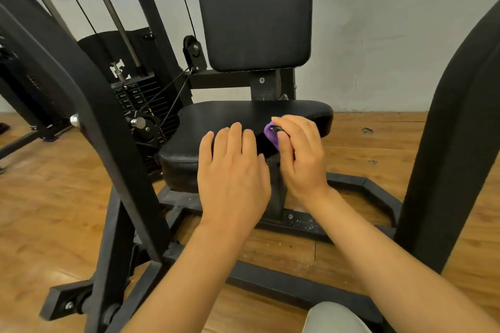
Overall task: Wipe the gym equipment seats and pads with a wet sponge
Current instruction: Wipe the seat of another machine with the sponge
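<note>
Wooden flooring [284,251] runs under the black machine, with a pale wall [392,21] behind it. On the black seat pad [243,113], near its front right part, sits the purple sponge [271,133], mostly covered by my right hand [300,151], whose fingers and thumb curl round it and press it to the vinyl. My left hand [232,170] lies just beside it, fingers straight and flat on the seat's front edge, holding nothing. Above the seat stands the upright back pad [254,8]. To the left are the weight stack [138,100] with its cables, and the black frame [297,289] spreads across the floor.
</note>
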Demonstrator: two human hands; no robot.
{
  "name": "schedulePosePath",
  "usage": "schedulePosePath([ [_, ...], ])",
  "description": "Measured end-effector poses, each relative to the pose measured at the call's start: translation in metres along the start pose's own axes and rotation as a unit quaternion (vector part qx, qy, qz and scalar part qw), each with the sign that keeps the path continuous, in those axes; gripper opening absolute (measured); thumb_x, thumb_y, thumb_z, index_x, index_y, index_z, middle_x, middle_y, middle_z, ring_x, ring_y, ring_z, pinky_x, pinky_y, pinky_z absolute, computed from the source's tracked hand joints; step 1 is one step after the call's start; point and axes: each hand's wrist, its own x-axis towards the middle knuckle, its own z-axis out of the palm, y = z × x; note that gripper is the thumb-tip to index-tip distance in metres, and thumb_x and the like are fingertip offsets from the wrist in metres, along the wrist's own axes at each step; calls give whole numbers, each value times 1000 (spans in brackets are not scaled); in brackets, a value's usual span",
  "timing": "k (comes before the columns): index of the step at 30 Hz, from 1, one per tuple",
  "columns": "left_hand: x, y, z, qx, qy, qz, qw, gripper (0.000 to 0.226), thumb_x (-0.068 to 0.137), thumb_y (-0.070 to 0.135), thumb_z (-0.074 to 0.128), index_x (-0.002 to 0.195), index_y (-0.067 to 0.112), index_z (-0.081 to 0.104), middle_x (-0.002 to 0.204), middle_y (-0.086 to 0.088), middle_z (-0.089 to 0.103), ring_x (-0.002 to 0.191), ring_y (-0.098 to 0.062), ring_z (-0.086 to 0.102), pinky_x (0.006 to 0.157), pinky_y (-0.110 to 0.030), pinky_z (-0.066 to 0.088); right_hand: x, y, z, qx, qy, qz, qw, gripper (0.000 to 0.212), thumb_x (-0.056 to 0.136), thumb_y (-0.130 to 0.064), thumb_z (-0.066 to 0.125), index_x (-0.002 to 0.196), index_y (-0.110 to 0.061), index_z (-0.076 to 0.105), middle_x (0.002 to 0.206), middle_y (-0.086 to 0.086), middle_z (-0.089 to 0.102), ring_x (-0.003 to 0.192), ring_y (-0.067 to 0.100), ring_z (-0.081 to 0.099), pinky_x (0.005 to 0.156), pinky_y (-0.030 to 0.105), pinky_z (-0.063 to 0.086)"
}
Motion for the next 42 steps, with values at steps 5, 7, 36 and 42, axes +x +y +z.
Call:
schedulePosePath([
  [5,6,-30,-7,-37,34,4,999,33,93,34,52,107,7,64,106,-9,66,99,-29,61,99,-46,42,22,-23,10,-24,-29,-60,998,39,106,-26,42,116,3,67,111,17,69,107,27,62,91,41,53],
  [7,8,-42,-10,-61,32,13,998,34,94,36,52,107,8,65,106,-8,66,98,-28,61,98,-45,43,31,-32,12,-30,-47,-75,996,40,106,-26,42,114,4,68,109,17,70,106,28,63,91,42,53],
  [36,45,-166,-365,-217,-148,37,964,33,92,27,64,116,5,70,121,-8,67,115,-26,62,104,-41,44,254,-299,-88,118,-408,-6,905,30,101,-27,55,106,-5,74,105,9,71,99,23,66,85,40,52],
  [42,7,-175,-413,-188,-130,-38,973,30,92,26,65,113,5,72,119,-8,68,115,-25,63,105,-38,44,262,-335,-77,195,-441,-96,870,26,100,-28,61,99,-6,75,97,8,70,93,22,66,75,40,52],
])
